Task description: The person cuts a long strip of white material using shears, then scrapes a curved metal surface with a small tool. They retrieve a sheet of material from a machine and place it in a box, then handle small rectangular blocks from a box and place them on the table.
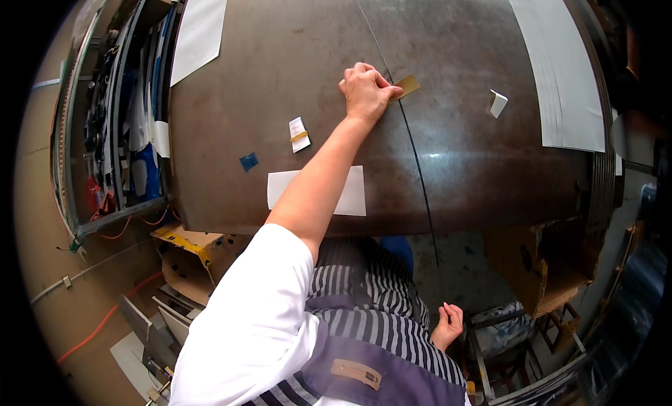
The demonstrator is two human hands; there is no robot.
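Observation:
Out over the brown tabletop [238, 126], my left hand [369, 91] is closed on a small tan sheet [407, 87], pinched between thumb and fingers. The sheet lies across a thin black cord-like strip [413, 143]. That strip runs from the table's far part toward me and hangs past the near edge. Low at my right side, my right hand [446, 326] has its fingers curled in a pinch, below the strip's visible end. Whether it grips the strip is too fine to make out. A white paper sheet [355, 192] lies partly under my left forearm.
A folded white paper with a yellow band [299, 135] and a blue square [248, 161] lie left of my arm. Right are a bent white piece [498, 103] and stacked white sheets [570, 91]. A cluttered rack [126, 119] stands left; a cardboard box [560, 266] sits below right.

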